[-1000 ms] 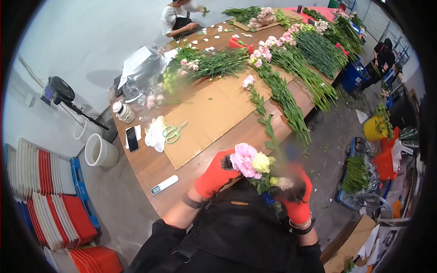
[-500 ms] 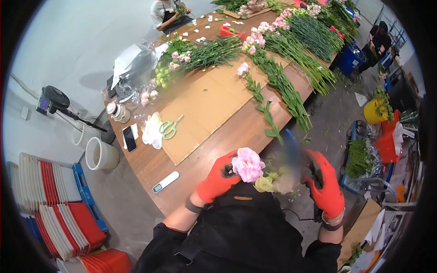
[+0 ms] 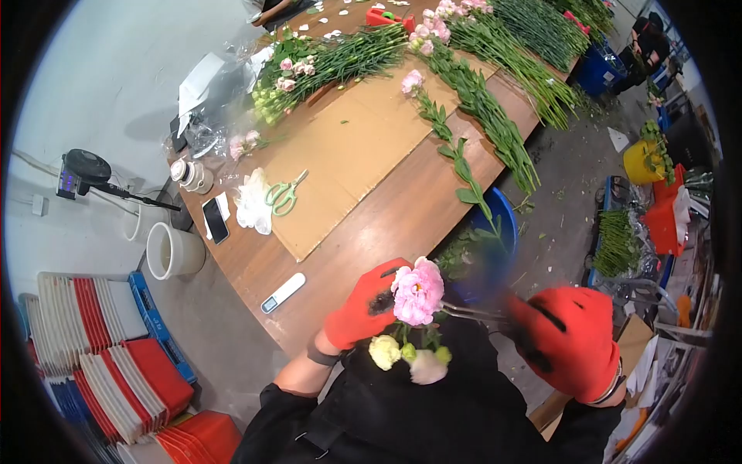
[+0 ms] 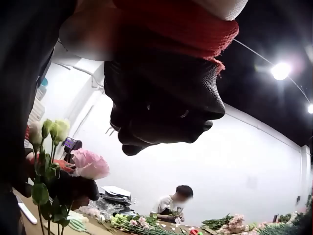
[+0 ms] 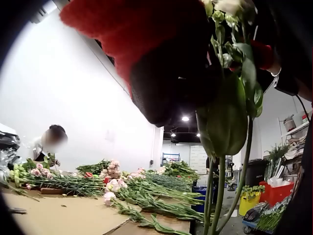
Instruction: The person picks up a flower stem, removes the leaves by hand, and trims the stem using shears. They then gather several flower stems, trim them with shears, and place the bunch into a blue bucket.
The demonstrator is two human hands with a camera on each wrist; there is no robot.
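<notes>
My left hand (image 3: 363,305), in a red glove with dark palm, holds stems just under a pink bloom (image 3: 418,291); a pale yellow bloom (image 3: 384,352), green buds and a whitish bloom (image 3: 427,367) hang below it. To their right, my right hand (image 3: 568,340) is apart from the blooms, its fingertips hidden. A thin grey bar-like shape (image 3: 471,312) lies between the hands, too unclear to name. The left wrist view shows a gloved hand (image 4: 166,103) with bent fingers beside the pink bloom (image 4: 89,164). Leafy stems (image 5: 225,117) stand beside a glove in the right wrist view.
A wooden table (image 3: 386,220) bears cardboard (image 3: 340,170), green scissors (image 3: 284,195), a phone (image 3: 215,220), a white device (image 3: 284,293) and flower bundles (image 3: 491,120). A blue bucket (image 3: 506,232) is by its edge, a white bucket (image 3: 175,251) on the floor at left.
The flowers in my left hand have turned, so the yellow and whitish blooms hang lower. My right hand has moved right and towards the camera. The blue bucket has come into clearer view.
</notes>
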